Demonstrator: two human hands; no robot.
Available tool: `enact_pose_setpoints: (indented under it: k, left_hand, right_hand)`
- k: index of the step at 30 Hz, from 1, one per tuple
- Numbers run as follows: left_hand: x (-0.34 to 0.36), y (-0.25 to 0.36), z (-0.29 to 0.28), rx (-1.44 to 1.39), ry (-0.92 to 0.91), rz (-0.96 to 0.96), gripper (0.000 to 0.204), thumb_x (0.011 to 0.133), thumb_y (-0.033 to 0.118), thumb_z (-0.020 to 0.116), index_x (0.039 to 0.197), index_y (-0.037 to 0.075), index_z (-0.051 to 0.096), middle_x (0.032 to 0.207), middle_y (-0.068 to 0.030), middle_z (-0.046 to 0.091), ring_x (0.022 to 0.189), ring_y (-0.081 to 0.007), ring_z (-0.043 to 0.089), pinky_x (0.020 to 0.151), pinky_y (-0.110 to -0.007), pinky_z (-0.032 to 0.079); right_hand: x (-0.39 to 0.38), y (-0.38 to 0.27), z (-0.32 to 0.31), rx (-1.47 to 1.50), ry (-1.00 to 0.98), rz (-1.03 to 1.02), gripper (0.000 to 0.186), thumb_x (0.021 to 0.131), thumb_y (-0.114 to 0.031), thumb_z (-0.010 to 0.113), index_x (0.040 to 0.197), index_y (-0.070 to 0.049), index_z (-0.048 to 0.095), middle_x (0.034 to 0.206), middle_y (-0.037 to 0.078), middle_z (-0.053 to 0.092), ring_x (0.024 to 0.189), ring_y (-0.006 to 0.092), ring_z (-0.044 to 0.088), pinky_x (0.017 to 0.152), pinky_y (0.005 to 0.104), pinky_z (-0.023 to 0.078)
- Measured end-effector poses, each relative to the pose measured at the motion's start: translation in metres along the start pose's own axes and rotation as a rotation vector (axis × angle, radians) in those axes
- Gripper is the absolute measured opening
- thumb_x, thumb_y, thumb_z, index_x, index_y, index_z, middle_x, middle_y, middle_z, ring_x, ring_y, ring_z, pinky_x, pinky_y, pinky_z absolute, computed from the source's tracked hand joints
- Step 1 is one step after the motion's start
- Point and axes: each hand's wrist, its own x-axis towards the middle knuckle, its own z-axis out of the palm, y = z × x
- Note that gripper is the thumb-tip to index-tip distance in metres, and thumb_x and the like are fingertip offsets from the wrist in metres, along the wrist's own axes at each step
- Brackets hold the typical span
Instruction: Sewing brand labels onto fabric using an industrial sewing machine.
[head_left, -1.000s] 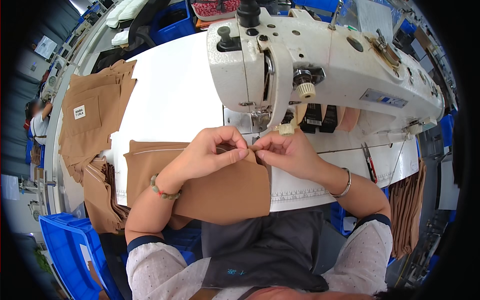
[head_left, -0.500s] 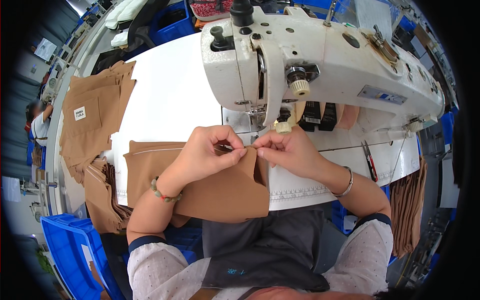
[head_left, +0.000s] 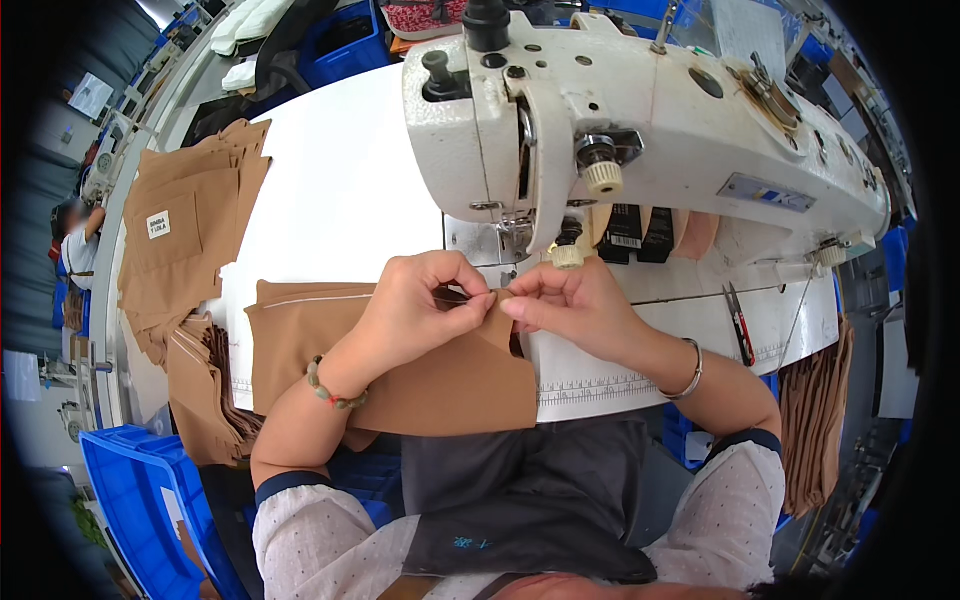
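Brown fabric piece (head_left: 455, 385) overhangs the front of the desk (head_left: 330, 180), before the sewing machine (head_left: 640, 110). Left hand (head_left: 425, 300) and right hand (head_left: 575, 305): each grip narrow, pinching its upper corner. Exact finger contact is obscured; the left forearm (head_left: 303, 422) covers part of the piece; the needle cannot be made out.

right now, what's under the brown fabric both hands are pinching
White tabletop shows on both sides of the brown fabric, and a ruler strip meets its right edge. Whatever lies under its middle is covered, so I can't tell.
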Motion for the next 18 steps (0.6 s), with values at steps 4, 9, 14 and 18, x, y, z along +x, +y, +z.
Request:
enact_pose_setpoints:
  k: [4,9,14,18]
  left_hand:
    - [-0.0012,-0.0004,0.0023,0.021,0.011,0.005,0.009,0.085,0.002,0.075,0.083,-0.001,0.067,0.083,-0.0016,0.07,0.076,-0.0047,0.062,0.066,-0.021,0.051]
    - [-0.0006,0.0007,0.0016,-0.012,0.001,-0.012,0.008,0.087,0.003,0.074,0.085,-0.001,0.068,0.086,-0.0022,0.07,0.077,-0.0049,0.062,0.067,-0.021,0.051]
    - [0.0018,0.0002,0.0003,-0.081,-0.047,0.012,0.009,0.091,0.007,0.073,0.092,-0.002,0.07,0.089,-0.0018,0.069,0.081,-0.0048,0.062,0.07,-0.021,0.051]
    - [0.0013,-0.0013,-0.0024,-0.037,-0.079,0.022,0.013,0.093,0.011,0.074,0.096,-0.001,0.071,0.088,-0.0013,0.068,0.082,-0.005,0.06,0.071,-0.021,0.05]
  right_hand:
    - [0.0007,0.0028,0.0035,-0.018,-0.001,-0.058,0.016,0.094,-0.007,0.07,0.103,0.006,0.072,0.09,0.005,0.073,0.082,0.01,0.069,0.074,0.0246,0.057]
    - [0.0009,0.0051,0.0029,0.008,0.016,-0.039,0.013,0.094,-0.005,0.069,0.1,0.006,0.072,0.09,0.005,0.072,0.08,0.0099,0.069,0.074,0.0249,0.058]
    - [-0.0008,0.0026,0.0041,0.005,0.022,-0.015,0.012,0.096,-0.005,0.067,0.099,0.006,0.071,0.088,0.004,0.071,0.08,0.0094,0.068,0.073,0.0249,0.058]
    - [-0.0011,0.0013,0.0035,0.009,-0.01,-0.031,0.013,0.096,-0.006,0.067,0.1,0.006,0.07,0.088,0.004,0.07,0.08,0.0095,0.067,0.074,0.0248,0.058]
